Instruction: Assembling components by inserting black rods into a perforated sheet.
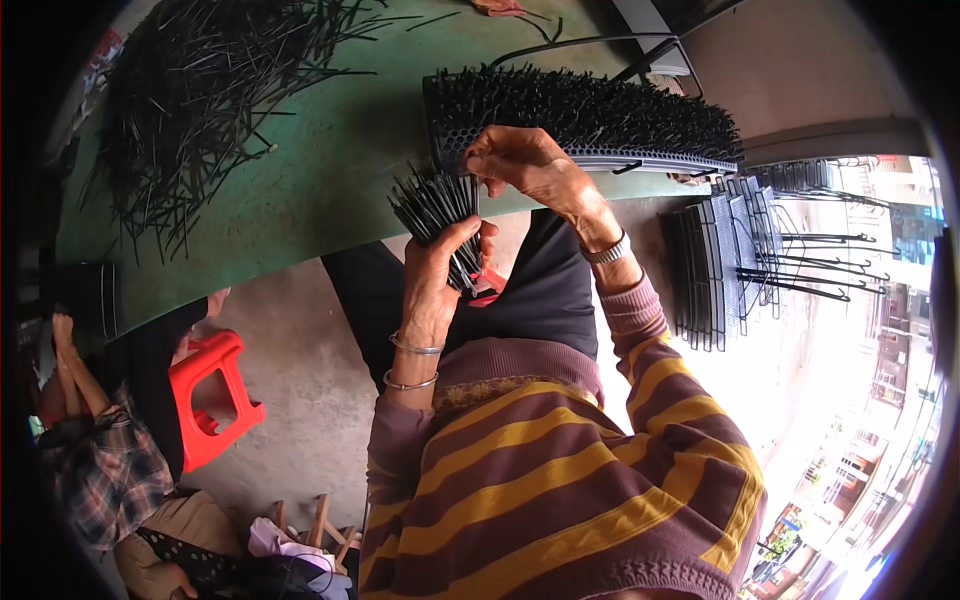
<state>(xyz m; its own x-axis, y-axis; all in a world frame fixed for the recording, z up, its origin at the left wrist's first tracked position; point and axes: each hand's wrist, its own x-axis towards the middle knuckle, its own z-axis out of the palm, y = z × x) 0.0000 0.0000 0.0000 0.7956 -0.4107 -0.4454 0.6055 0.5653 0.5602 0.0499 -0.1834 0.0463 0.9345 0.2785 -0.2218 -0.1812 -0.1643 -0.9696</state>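
A bundle of thin black strips [430, 207], fanned at its upper ends, is held above the lap, at the near edge of the green table [320, 185]. It is gripped around its lower part by the left hand [438, 265]. At its two o'clock, the right hand [540, 178] is bent with fingertips drawn together; whether a strip is pinched there cannot be made out. Farther toward two o'clock, a black panel [590, 118] is covered in upright bristles. A loose heap of black strips [215, 85] is spread at ten o'clock; wire racks [725, 255] are stacked at three, and a red stool [190, 380] is placed at eight.
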